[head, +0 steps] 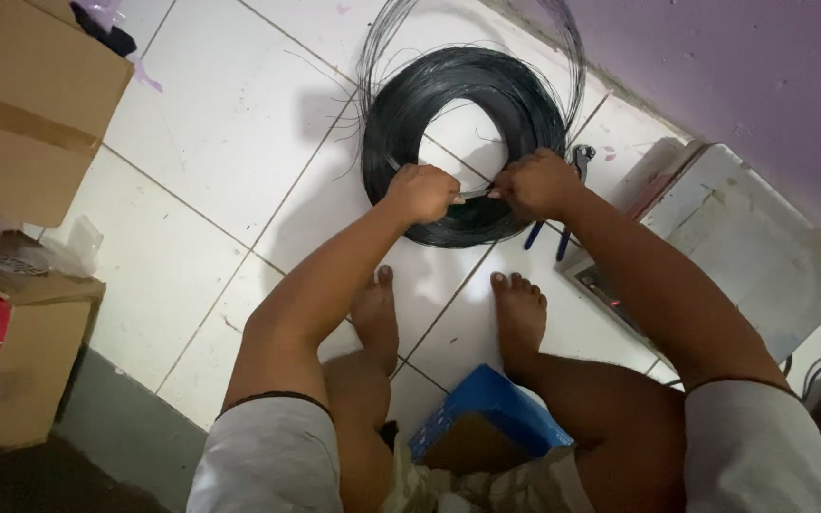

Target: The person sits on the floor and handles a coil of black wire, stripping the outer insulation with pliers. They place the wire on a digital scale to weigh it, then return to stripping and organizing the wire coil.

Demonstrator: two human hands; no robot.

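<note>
A big coil of black wire (448,90) lies on the white tiled floor (230,123). My left hand (422,193) and my right hand (536,183) are both closed at the coil's near edge, close together. Between them runs a short pale strip, pinched from both sides; what it is cannot be made out. A pair of pliers with blue handles (563,204) lies on the floor just beside and partly under my right hand. My bare feet rest on the tiles below the coil.
Cardboard boxes (21,104) stand at the left, one open box (26,313) lower down. A flat white weighing scale (753,256) sits at the right by the purple wall. A blue box (486,408) is between my legs.
</note>
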